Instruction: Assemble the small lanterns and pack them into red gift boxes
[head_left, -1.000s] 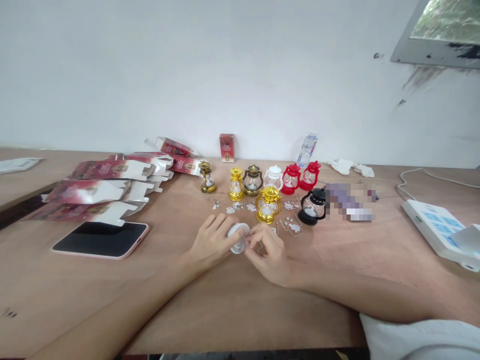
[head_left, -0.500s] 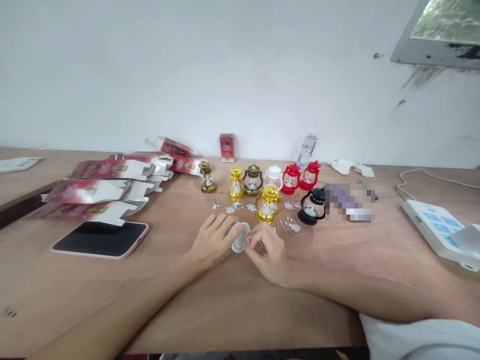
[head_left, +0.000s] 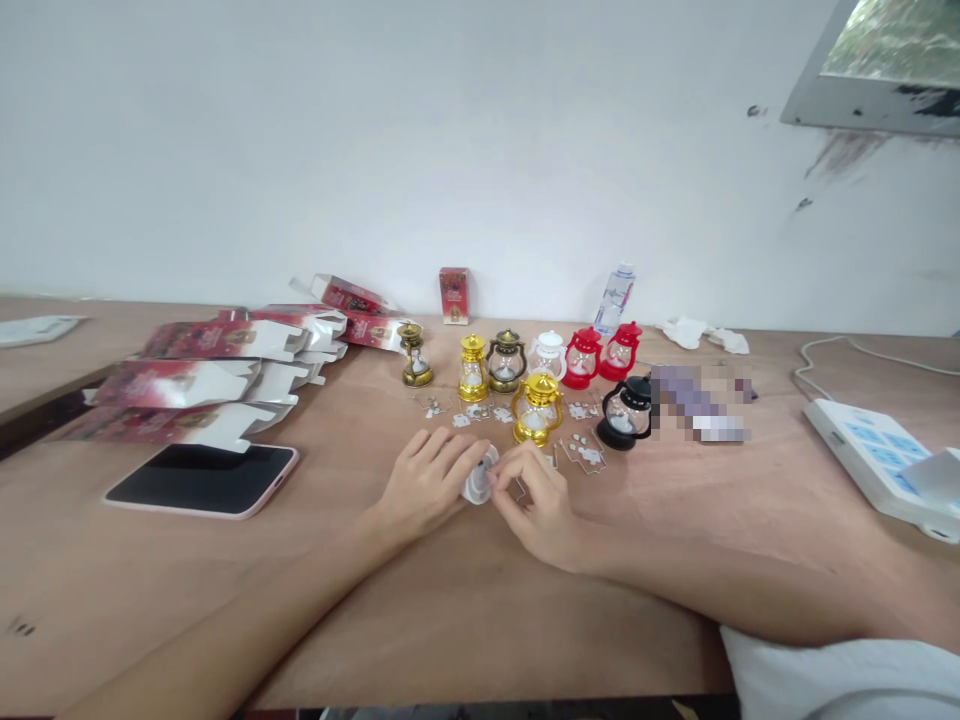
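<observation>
A broad, brown, wood-like surface (head_left: pixel 480 625) carries everything. On its left lies a pile of red-and-white printed cardboard boxes (head_left: pixel 184 385), with a black-screened, pink-edged phone (head_left: pixel 199 482) just beside it.

In the middle, the left hand (head_left: pixel 427 482) is curled around a white, round, hollow, plastic-looking piece (head_left: pixel 477 487). The right hand (head_left: pixel 534 508) has thumb and fingertips pinched together at the piece's right edge; whether anything sits between them I cannot tell. The piece is thus between the two hands.

Beyond stand a shiny gold lantern with clear sides (head_left: pixel 536 412) and a black lantern with clear sides (head_left: pixel 627 415). Flat, thin-outlined small parts (head_left: pixel 587 455) lie around them.

If the left hand's hold loosened under the right hand's push, the piece could twist or slip. A careless sleeve or knuckle might scatter the small parts or tip the gold lantern.
</observation>
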